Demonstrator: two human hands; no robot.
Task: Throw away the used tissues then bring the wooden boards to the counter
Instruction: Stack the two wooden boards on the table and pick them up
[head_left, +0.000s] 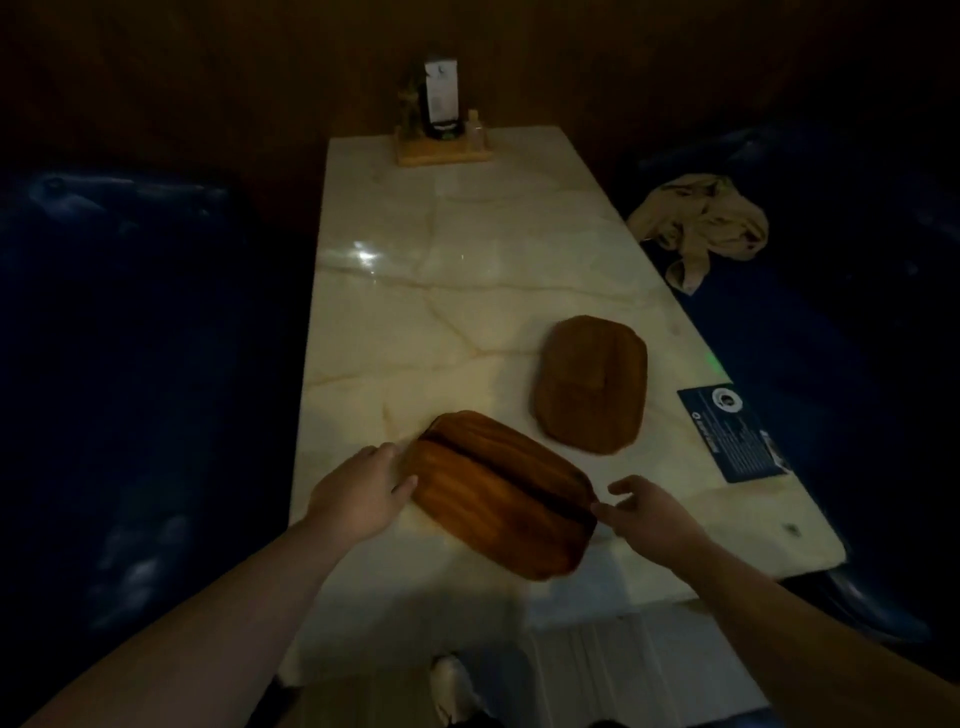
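Note:
Two wooden boards lie on the pale marble table (441, 291). The nearer wooden board (498, 493), with a dark groove along its length, sits at the table's front edge. My left hand (358, 493) grips its left end, thumb on top. My right hand (649, 514) touches its right end at the groove with spread fingers. The second wooden board (592, 384) lies flat farther back to the right, apart from both hands. No tissues are visible on the table.
A wooden caddy (441, 140) with a card holder and small bottles stands at the table's far end. A dark printed card (732, 431) lies near the right edge. Blue booth seats flank the table; a crumpled beige cloth (696, 223) rests on the right seat.

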